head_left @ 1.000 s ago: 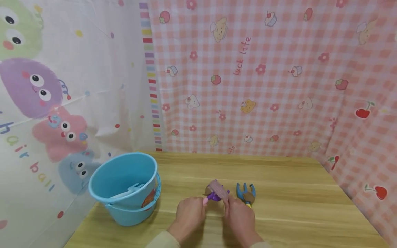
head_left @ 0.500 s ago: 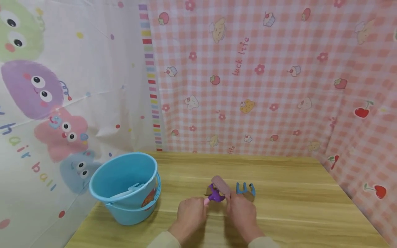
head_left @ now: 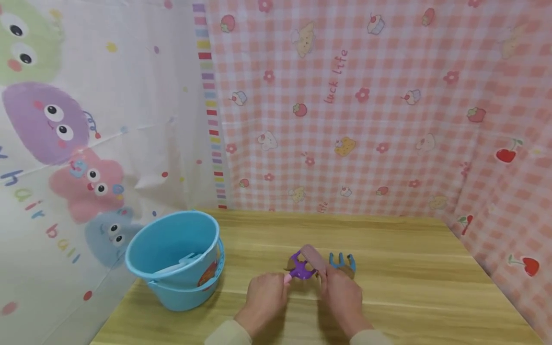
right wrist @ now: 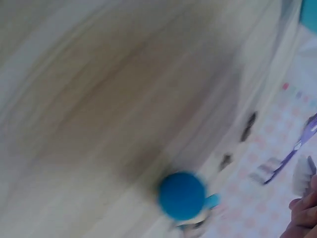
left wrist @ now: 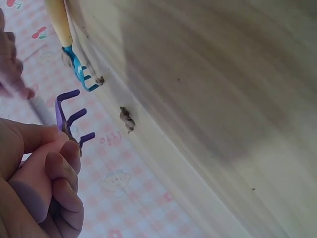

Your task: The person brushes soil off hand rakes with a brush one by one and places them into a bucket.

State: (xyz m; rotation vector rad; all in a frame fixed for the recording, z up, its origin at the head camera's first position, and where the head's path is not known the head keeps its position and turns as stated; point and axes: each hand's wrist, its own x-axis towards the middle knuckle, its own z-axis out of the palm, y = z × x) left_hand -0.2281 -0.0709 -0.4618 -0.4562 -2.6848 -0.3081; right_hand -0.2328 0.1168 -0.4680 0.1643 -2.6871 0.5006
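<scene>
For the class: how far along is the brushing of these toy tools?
Perhaps done: a pale fork lies in the bucket, its cleanness unclear. In hand: the left hand grips the purple rake; the right hand holds the brush close to it. Apparently remaining: the blue rake, on the table with a brown clump on it.

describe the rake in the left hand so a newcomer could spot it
On the wood-grain table, find the light blue bucket at the left. To the right of it, the person's left hand grips the toy rake, beside the brush in the right hand. Purple prongs and a pink handle set it apart from the blue-pronged, yellow-handled rake.
</scene>
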